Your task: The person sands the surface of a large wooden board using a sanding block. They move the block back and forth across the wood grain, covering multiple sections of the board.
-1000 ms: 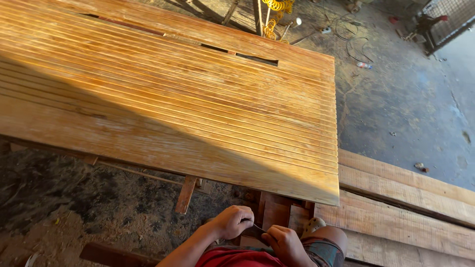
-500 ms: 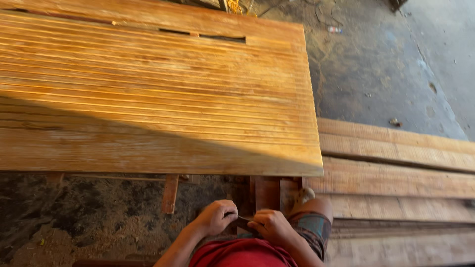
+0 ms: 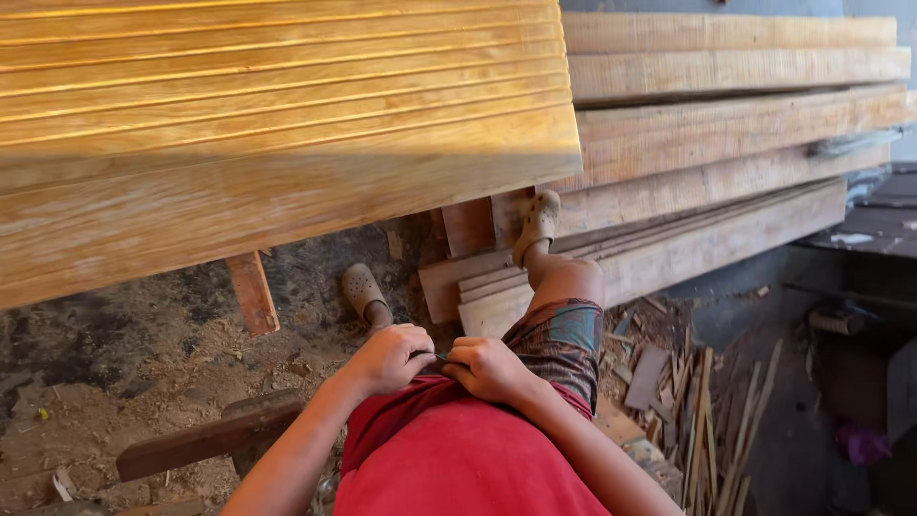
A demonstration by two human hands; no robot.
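I look down and see my left hand (image 3: 387, 356) and my right hand (image 3: 489, 367) brought together just above the hem of my red shirt (image 3: 458, 459), knuckles nearly touching. Both sets of fingers are curled in tight, and between them sits a small, thin dark object (image 3: 441, 356), pinched from either side. It is too small for me to tell what it is. My right hand rests against my patterned shorts (image 3: 559, 339), over the raised right knee.

My right foot, in a beige perforated clog (image 3: 538, 225), stands on a stack of rough pale wooden planks (image 3: 726, 162) that runs off to the right. My left foot, in a matching clog (image 3: 363, 290), is down on the sawdust-strewn dirt floor (image 3: 124, 373). Above both feet spreads a large orange-brown grooved wooden panel (image 3: 267, 124), filling the upper left of my view. Thin wood offcuts (image 3: 688, 401) lie scattered on the ground to my right.
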